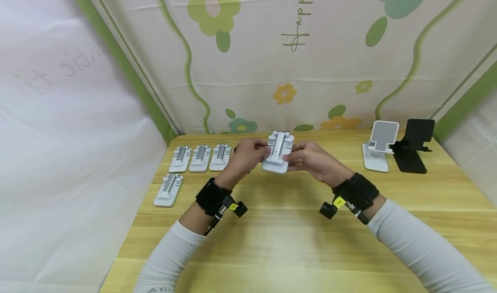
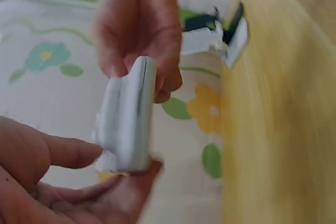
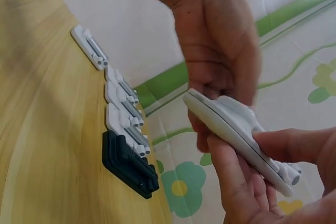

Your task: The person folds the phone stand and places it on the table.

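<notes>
A folded white phone stand (image 1: 278, 163) is held up above the table, its grey hinge arm facing me. My left hand (image 1: 248, 155) pinches one side, thumb on the arm side and fingers behind, as the left wrist view shows. From the other side my right hand (image 1: 312, 161) grips it too. In the right wrist view, the right thumb (image 3: 294, 145) presses near the hinge while the fingers support the flat back. That view also shows the stand's thin edge (image 3: 226, 127), both halves folded together.
Several folded white phone stands (image 1: 199, 159) lie at the table's left, one (image 1: 168, 190) nearer me. A folded black stand (image 3: 128, 163) lies beside that row, mostly behind my left hand. At the right, an unfolded white stand (image 1: 384, 137) and an unfolded black one (image 1: 419, 134) stand upright.
</notes>
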`<act>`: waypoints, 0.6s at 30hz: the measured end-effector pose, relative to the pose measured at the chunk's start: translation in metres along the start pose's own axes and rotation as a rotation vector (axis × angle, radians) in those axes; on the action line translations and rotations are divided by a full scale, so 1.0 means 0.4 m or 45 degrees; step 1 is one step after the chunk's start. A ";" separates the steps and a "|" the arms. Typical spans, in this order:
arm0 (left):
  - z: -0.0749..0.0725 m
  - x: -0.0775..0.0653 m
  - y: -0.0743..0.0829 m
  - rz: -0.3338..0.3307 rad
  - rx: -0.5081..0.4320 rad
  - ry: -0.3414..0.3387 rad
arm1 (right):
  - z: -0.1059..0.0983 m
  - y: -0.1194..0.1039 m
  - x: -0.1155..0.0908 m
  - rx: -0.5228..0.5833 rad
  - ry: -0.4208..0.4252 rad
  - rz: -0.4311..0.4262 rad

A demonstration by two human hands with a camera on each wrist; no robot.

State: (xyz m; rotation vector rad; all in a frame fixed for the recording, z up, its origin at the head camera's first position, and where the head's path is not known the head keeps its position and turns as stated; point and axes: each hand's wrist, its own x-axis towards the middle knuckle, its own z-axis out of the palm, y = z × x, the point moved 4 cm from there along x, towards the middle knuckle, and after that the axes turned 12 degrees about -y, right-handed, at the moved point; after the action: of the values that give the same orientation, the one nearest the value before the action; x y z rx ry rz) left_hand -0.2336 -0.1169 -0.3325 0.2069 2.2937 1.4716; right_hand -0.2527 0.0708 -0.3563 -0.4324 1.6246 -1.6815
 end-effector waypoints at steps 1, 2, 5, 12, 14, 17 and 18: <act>0.006 -0.002 0.009 0.009 0.079 0.009 | 0.001 0.002 0.001 0.005 -0.005 -0.007; 0.014 -0.002 0.019 0.033 0.163 0.006 | 0.003 0.004 0.001 0.010 -0.013 -0.015; 0.035 -0.005 0.044 0.102 0.406 0.000 | 0.007 0.005 0.002 0.021 -0.021 -0.042; 0.051 -0.006 0.059 0.108 0.607 0.168 | 0.017 0.003 0.008 -0.042 0.027 -0.061; 0.052 -0.006 0.055 0.089 0.625 0.185 | 0.021 0.005 0.011 -0.036 0.019 -0.066; 0.049 -0.007 0.046 0.059 0.658 0.195 | 0.023 0.006 0.013 -0.040 0.004 -0.072; 0.046 -0.008 0.040 0.049 0.657 0.196 | 0.020 0.006 0.013 -0.053 0.008 -0.070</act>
State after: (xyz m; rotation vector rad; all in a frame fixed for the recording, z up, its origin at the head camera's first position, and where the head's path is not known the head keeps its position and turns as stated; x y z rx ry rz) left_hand -0.2248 -0.0956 -0.3239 0.2915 2.7734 0.9090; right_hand -0.2499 0.0616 -0.3590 -0.4973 1.6685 -1.6930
